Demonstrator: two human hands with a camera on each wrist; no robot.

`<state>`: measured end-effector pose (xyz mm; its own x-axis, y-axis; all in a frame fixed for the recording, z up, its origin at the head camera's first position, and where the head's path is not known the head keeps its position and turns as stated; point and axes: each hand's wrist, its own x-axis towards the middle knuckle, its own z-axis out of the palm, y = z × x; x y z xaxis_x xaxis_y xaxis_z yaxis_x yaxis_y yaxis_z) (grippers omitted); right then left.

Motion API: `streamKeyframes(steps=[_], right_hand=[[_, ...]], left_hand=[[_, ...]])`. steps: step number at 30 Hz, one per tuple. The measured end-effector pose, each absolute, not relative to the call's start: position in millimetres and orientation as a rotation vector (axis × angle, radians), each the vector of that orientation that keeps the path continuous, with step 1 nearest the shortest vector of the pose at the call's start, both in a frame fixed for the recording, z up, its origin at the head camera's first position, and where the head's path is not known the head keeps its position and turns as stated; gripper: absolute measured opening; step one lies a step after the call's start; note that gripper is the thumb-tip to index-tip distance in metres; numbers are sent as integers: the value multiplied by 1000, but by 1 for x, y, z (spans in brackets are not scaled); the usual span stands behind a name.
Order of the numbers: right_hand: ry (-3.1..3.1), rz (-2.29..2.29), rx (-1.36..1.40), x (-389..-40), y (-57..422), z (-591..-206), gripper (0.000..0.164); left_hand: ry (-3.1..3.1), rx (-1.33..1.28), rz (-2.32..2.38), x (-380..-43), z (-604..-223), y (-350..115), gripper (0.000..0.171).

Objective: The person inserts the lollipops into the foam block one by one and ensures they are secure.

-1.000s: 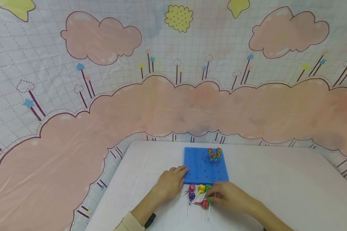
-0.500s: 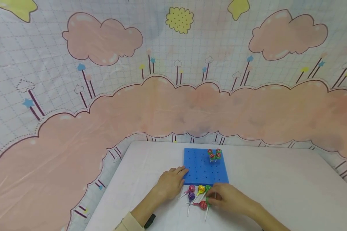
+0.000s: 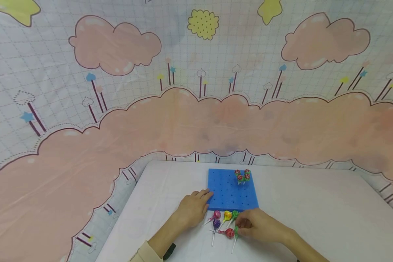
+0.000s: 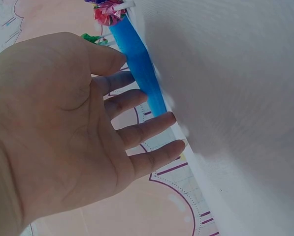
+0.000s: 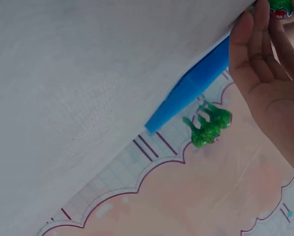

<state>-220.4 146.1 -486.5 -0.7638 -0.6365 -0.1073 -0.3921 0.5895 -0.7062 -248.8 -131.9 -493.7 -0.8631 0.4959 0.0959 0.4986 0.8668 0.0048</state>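
Shifted slightly toward the left hand since the earlier frames, the right hand (image 3: 258, 227) is now lying closer over the loose lollipops, its fingers curling around the green-wrapped lollipop (image 3: 236, 230) whose white stick is pointing back past the wrist side. Head view: the red lollipop (image 3: 229, 233) is lying just beside those fingertips; the purple lollipop (image 3: 216, 223), pink lollipop (image 3: 217, 214), yellow lollipop (image 3: 227, 215) and a second green lollipop (image 3: 235, 213) are lying between the two hands. The left hand (image 3: 192, 208) is resting flat on the white table (image 3: 314, 211), fingers relaxed, fingertips touching the near corner of the blue foam board (image 3: 230, 189); standing lollipops (image 3: 242, 176) are clustering at the board's far side. Left wrist view: the left hand (image 4: 63, 128) is showing an open palm, fingers (image 4: 147, 129) spreading straight against the board's edge (image 4: 137, 64). Right wrist view: the right hand (image 5: 272, 78) is showing bent fingers pinching a green wrapper (image 5: 280, 6) at the frame's top; the board (image 5: 191, 88) is lying just beyond the fingertips.
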Motion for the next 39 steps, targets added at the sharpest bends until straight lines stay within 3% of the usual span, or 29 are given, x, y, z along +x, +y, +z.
streamKeyframes(steps=[10, 25, 39], right_hand=[[2455, -1036, -844, -219, 147, -485, 10], [2379, -1237, -816, -218, 147, -476, 21], [2415, -1234, -854, -220, 147, -468, 21]], left_hand=[[-2943, -797, -58, -249, -495, -133, 47], [-2936, -793, -75, -249, -496, -133, 47], [-2947, -787, -74, -249, -495, -132, 48]])
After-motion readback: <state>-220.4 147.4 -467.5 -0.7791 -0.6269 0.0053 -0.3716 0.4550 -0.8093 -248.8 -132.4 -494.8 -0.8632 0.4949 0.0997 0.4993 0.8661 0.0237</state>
